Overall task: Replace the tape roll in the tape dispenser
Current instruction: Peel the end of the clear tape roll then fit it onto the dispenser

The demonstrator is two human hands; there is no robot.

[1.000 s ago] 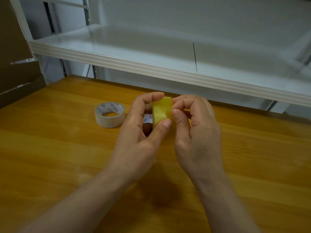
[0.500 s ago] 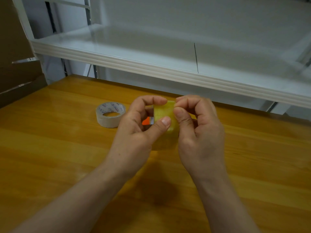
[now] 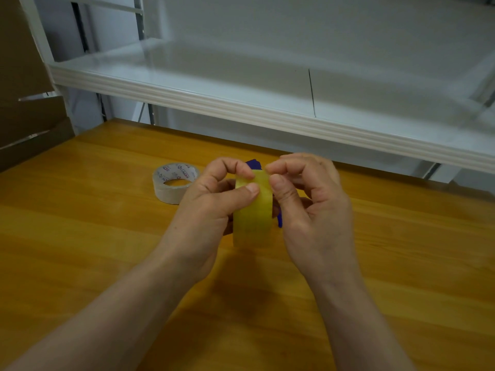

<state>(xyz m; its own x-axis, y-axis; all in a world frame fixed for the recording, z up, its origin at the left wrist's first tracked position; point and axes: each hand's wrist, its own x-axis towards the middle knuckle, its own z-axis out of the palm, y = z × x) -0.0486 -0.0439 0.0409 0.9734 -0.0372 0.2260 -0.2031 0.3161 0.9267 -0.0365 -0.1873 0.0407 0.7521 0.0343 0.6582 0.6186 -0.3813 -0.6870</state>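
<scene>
Though print on the spare roll [image 3: 171, 196] blurs, left hand [image 3: 210, 212] and right hand [image 3: 317, 210] pinch yellow tape [image 3: 253, 222]

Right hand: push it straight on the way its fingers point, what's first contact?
The yellow tape roll: the right hand points left at it, its grip pinching the roll's top edge. Just past that edge are the left hand fingertips, though depth there is unclear.

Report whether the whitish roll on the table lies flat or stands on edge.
Flat: the whitish roll rests on one face on the table, core hole facing up.
</scene>
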